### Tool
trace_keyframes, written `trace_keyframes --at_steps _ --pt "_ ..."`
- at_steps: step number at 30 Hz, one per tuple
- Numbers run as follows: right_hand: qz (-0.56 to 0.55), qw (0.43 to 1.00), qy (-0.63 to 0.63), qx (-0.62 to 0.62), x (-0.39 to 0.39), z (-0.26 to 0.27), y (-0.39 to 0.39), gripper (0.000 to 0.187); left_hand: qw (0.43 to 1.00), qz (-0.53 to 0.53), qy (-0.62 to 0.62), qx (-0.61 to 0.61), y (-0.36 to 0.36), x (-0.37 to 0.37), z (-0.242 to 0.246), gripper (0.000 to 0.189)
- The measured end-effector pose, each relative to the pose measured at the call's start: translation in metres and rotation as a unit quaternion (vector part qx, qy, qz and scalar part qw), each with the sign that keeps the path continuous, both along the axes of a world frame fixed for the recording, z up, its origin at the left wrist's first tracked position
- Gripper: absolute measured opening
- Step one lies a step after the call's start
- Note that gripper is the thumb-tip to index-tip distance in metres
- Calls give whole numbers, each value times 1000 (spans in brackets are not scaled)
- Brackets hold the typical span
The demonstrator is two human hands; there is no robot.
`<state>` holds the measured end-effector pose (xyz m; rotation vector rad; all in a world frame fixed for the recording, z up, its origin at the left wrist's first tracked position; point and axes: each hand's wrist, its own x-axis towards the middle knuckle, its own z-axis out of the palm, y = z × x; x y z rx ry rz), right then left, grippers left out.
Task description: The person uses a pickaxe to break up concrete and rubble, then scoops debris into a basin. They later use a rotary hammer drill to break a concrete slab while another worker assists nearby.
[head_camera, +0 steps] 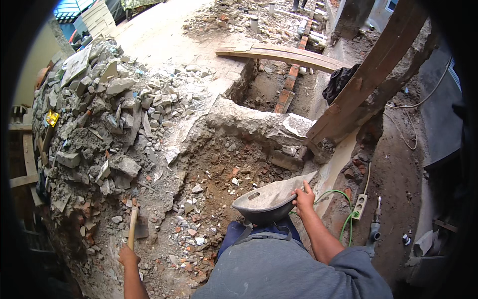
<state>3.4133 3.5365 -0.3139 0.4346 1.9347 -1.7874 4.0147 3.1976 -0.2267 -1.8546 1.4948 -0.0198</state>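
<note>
My left hand (128,255) grips the wooden handle of a hoe (132,228), whose flat metal blade (142,227) rests on the rubble-strewn ground. At the rim of a black, dust-coated basin (269,197) is my right hand (304,199), thumb and fingers pinching its edge. The basin is tilted in front of my legs, and an oval grip hole shows in its side. Its bottom is partly hidden. Ahead of it lies a dug pit (220,160) of brown soil, broken brick and tile pieces.
A heap of broken concrete (123,89) rises on the left. Wooden planks (280,56) span a brick-lined trench. A long timber (369,71) leans at the right. Nearby lie a power strip (359,206), a green cable (345,224) and a power tool (375,228).
</note>
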Motion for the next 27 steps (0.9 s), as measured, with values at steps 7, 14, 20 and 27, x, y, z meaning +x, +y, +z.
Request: trace_keyframes --at_steps 7,14,20,27 --pt "-45 996 -44 -57 8 7 17 72 999 -24 -27 -2 3 -30 10 90" --pt "-30 996 -62 -52 22 5 -15 72 974 -176 129 -54 18 -73 -10 81" --pt "83 989 -92 -86 59 1 -68 73 724 -401 560 46 105 -232 -32 87" --pt "242 957 -160 -20 96 -12 -86 59 766 -292 530 216 150 -277 -47 34"
